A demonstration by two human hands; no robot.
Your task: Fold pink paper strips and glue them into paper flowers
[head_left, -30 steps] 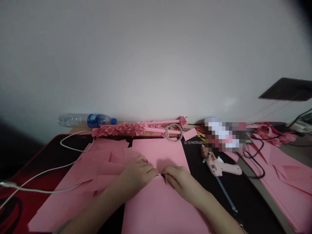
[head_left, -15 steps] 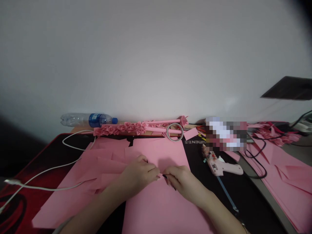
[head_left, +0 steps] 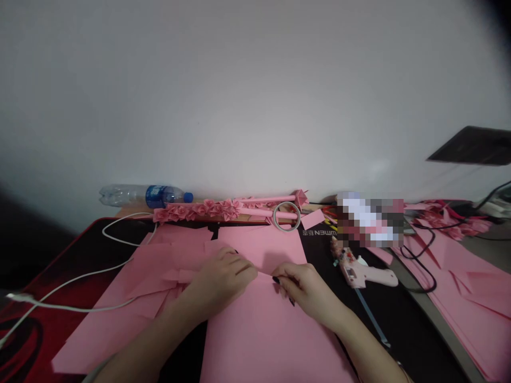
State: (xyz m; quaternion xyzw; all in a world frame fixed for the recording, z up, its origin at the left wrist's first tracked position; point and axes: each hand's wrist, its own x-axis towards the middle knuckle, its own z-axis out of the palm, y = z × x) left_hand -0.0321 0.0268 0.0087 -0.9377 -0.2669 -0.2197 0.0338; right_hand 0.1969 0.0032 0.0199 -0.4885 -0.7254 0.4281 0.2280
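Over a large pink sheet of paper, my left hand and my right hand face each other a short way apart. A small narrow piece of pink paper spans the gap between them. My right thumb and forefinger pinch its right end. The fingers of my left hand are bent over its left end, which they mostly hide. To the left of and under my left forearm lie several overlapping pink paper pieces.
Along the wall lie a plastic bottle, sticks with pink paper flowers and a tape roll. A glue gun lies right of my right hand. A white cable loops at left; more pink paper is at right.
My hands have moved apart, the left one leftward and the right one slightly rightward. More of the narrow pink paper shows between them. Some loose pieces at left have shifted.
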